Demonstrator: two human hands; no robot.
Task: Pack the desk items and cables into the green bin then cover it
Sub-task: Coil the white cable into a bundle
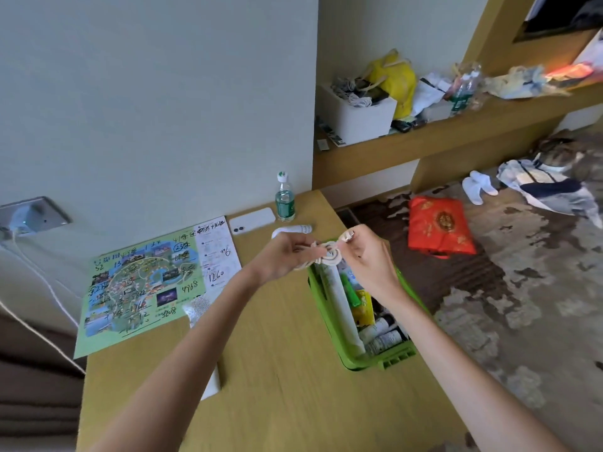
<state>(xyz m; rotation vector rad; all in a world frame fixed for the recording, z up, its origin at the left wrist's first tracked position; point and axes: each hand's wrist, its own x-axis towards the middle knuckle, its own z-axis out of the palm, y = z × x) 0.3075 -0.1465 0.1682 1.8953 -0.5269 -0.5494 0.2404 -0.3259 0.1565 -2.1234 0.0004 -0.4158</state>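
Head view: left hand [287, 253] and right hand [367, 257] both pinch one coiled cable [331, 256] above one green bin [396, 356].

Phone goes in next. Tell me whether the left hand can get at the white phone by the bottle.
Probably, once freed: the left hand pinches the coiled cable with the right hand. The phone lies just beyond it, nothing standing between.
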